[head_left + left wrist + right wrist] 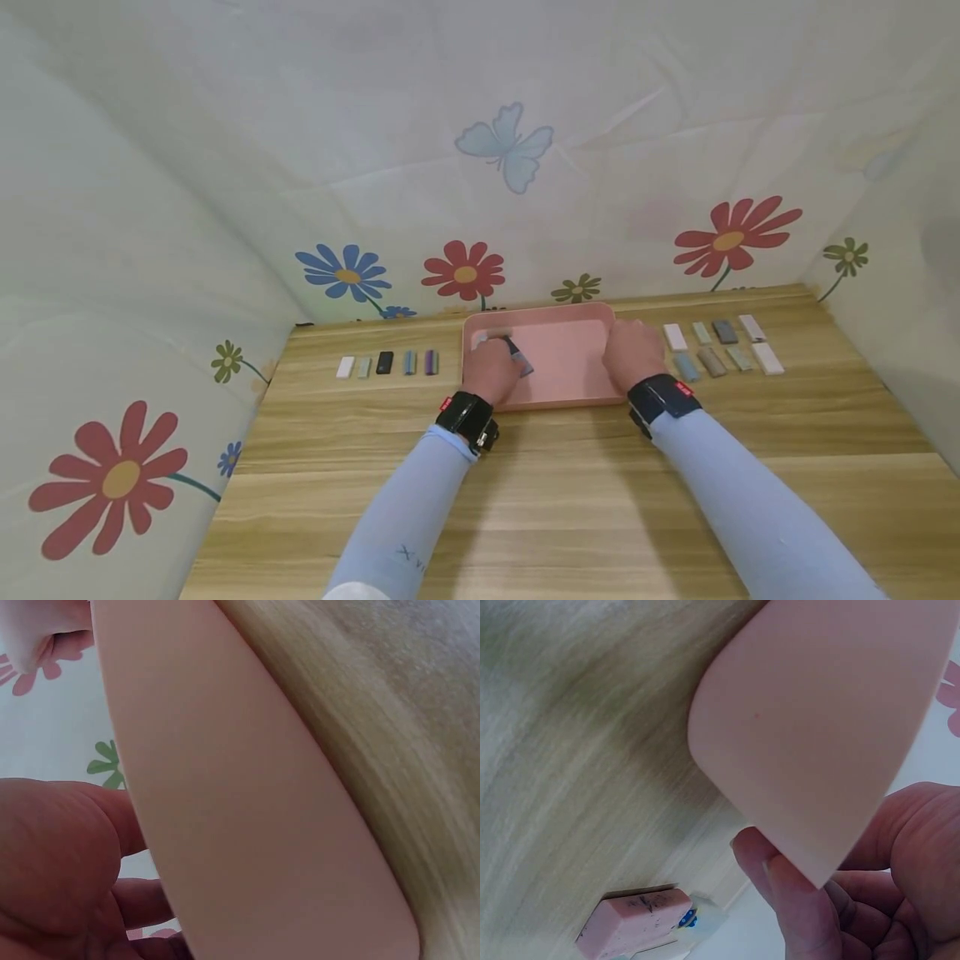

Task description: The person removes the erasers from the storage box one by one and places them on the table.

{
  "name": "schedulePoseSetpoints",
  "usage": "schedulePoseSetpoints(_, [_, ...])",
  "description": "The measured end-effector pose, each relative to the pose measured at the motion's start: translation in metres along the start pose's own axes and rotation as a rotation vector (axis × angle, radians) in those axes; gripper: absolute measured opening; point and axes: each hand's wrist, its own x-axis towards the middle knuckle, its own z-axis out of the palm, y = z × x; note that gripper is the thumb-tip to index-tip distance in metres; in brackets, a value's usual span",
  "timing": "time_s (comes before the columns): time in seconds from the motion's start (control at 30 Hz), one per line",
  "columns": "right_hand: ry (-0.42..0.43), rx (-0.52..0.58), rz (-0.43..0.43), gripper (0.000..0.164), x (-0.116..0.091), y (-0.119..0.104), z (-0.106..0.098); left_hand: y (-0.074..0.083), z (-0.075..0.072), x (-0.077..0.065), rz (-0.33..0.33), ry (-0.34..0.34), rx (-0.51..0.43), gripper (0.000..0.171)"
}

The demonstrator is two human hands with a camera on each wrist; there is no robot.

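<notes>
A shallow pink tray (570,358) lies near the back of the table. My right hand (633,354) grips its right wall; in the right wrist view, fingers (802,900) bend round the tray's edge (795,742). My left hand (491,371) reaches over the front rim into the tray's left end, beside several small blocks, one of them grey-blue (525,364). In the left wrist view the tray wall (225,795) hides the fingertips of the left hand (56,855), so whether they hold anything does not show.
Left of the tray runs a row of small eraser-like blocks, among them a white one (345,367) and a black one (385,362). Two rows stand to the right, with a white block (675,337) and a blue one (686,367). Flowered cloth (585,225) hangs behind the table.
</notes>
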Motion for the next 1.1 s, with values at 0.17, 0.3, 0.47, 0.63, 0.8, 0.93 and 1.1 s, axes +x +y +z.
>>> schedulePoseSetpoints(0.17, [-0.010,0.001,0.009,0.024,-0.001,-0.001,-0.001,0.000,0.003,-0.002,0.024,0.028,0.058,0.022])
schedulePoseSetpoints(0.3, [-0.018,0.007,0.011,0.024,0.000,-0.001,-0.001,0.001,0.002,-0.008,0.053,0.064,0.098,0.019])
schedulePoseSetpoints(0.47, [-0.009,0.009,0.003,0.024,0.001,-0.001,0.000,0.000,0.002,-0.015,0.084,0.063,0.125,0.011])
schedulePoseSetpoints(0.63, [-0.012,0.009,0.000,0.024,0.001,0.000,0.001,-0.004,0.002,-0.019,0.126,0.062,0.079,0.002])
schedulePoseSetpoints(0.8, [-0.025,0.009,-0.002,0.024,0.000,-0.001,0.001,-0.014,-0.014,-0.028,0.108,0.069,-0.075,0.021])
schedulePoseSetpoints(0.93, [-0.029,-0.002,0.003,0.024,0.000,-0.002,0.000,-0.027,-0.038,-0.033,0.080,0.127,-0.171,0.030])
schedulePoseSetpoints(1.1, [-0.039,-0.001,0.009,0.025,0.000,-0.002,-0.002,-0.056,-0.068,-0.031,0.040,0.253,-0.244,0.031])
